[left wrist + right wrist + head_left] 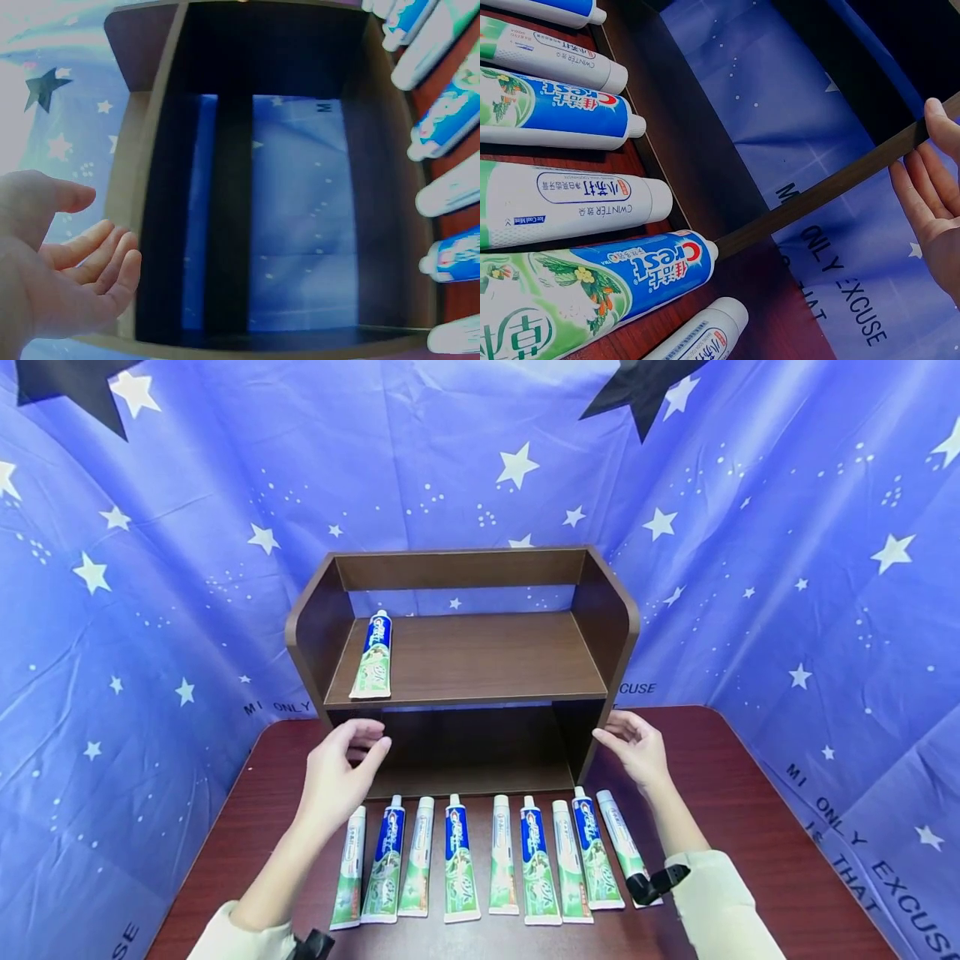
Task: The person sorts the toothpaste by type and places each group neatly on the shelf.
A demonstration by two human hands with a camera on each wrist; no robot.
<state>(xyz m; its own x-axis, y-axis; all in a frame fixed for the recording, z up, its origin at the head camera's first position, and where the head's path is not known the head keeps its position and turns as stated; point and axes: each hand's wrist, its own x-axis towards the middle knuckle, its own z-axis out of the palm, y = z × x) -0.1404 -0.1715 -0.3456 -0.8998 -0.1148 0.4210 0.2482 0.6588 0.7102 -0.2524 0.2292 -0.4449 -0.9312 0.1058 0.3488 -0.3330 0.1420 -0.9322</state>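
A dark brown two-tier shelf (480, 700) stands on the table. My right hand (636, 750) is at its right side panel; in the right wrist view the thumb (939, 120) lies on one side of the panel's edge and the fingers on the other, pinching it. My left hand (341, 768), fingers loosely bent and holding nothing, hovers by the shelf's front left. One blue-and-green Crest toothpaste tube (373, 656) lies on the upper tier, cap toward the back. Several more tubes, such as a Crest tube (461, 864) and a white-and-green tube (502, 856), lie in a row before the shelf.
The reddish-brown table (750, 827) carries the shelf and the row of tubes. A blue curtain (465, 460) with stars and lettering surrounds the back and sides. The lower tier (472, 777) faces the tube caps closely.
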